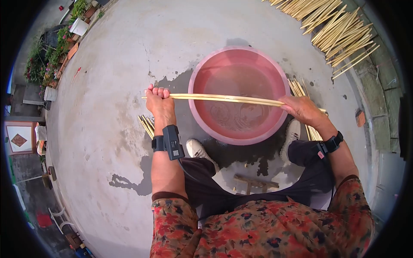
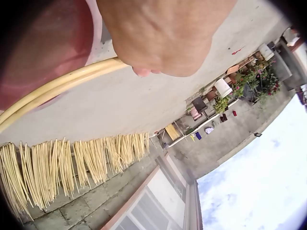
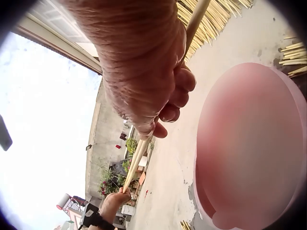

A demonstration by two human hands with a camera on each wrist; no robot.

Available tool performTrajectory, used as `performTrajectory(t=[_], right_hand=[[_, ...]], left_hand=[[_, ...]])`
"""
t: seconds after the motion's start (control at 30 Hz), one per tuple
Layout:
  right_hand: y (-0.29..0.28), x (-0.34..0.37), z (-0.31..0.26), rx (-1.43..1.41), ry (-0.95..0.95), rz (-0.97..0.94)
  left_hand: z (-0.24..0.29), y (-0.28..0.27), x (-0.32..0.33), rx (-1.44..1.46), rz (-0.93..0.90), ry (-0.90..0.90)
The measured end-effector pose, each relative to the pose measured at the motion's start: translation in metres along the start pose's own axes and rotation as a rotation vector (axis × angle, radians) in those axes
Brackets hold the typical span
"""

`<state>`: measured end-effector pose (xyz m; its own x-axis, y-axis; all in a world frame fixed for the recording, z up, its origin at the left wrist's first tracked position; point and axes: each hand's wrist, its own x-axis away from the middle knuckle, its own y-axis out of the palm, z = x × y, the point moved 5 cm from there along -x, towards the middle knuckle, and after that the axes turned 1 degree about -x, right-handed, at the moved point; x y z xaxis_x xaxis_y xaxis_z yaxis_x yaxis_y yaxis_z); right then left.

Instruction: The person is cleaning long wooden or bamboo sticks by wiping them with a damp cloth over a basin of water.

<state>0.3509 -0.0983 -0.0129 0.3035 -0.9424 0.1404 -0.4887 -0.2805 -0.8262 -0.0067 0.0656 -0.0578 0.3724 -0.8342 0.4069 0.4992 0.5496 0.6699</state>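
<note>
Two or so pale yellow sticks (image 1: 228, 98) stretch level across a pink basin (image 1: 197, 124) with cloudy water in it. My left hand (image 1: 159, 101) grips their left end, fingers curled round them. At the other end my right hand (image 1: 303, 109) holds the sticks, its fingers wrapped round them in the right wrist view, where a stick also passes out behind the hand (image 3: 144, 81). In the left wrist view the sticks (image 2: 62, 84) run from under the left hand (image 2: 163, 38), whose fingers are mostly hidden.
Many sticks (image 1: 340, 36) lie spread at the upper right. Smaller bundles lie on the ground at right (image 1: 312, 132) and left (image 1: 147, 126). A wooden stool (image 1: 256, 182) stands between the person's feet. Potted plants (image 1: 51, 56) line the far left edge.
</note>
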Motion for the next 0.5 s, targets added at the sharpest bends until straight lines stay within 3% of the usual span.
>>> performTrajectory(t=[0.07, 0.13, 0.2, 0.27, 0.3, 0.33, 0.37, 0.43, 0.5], right_hand=[[-0.01, 0.006, 0.004, 0.065, -0.045, 0.075], [-0.024, 0.016, 0.024, 0.081, 0.058, 0.051], [-0.041, 0.025, 0.05, 0.123, 0.184, 0.158], [-0.042, 0.027, 0.068, 0.101, 0.2, 0.238], [-0.042, 0.022, 0.07, -0.083, 0.218, 0.317], [-0.04, 0.016, 0.068, -0.267, 0.23, 0.399], [-0.029, 0.007, 0.058, -0.471, 0.243, 0.358], [0.002, -0.014, 0.027, -0.831, 0.266, 0.242], [0.036, -0.027, 0.002, -1.102, 0.338, 0.125]], left_hand=[[0.006, -0.002, -0.001, 0.056, -0.015, 0.025], [0.027, -0.013, -0.016, 0.161, 0.021, 0.082], [0.032, -0.017, -0.019, 0.097, 0.018, 0.1], [0.026, -0.007, -0.012, 0.068, -0.053, 0.101], [0.013, -0.001, -0.015, -0.014, -0.225, 0.086], [-0.002, 0.019, 0.01, -0.21, -0.321, -0.003], [-0.022, 0.038, 0.044, -0.41, -0.418, -0.09], [-0.072, 0.046, 0.082, -0.682, -0.646, -0.44], [-0.11, 0.045, 0.111, -0.772, -0.81, -0.61]])
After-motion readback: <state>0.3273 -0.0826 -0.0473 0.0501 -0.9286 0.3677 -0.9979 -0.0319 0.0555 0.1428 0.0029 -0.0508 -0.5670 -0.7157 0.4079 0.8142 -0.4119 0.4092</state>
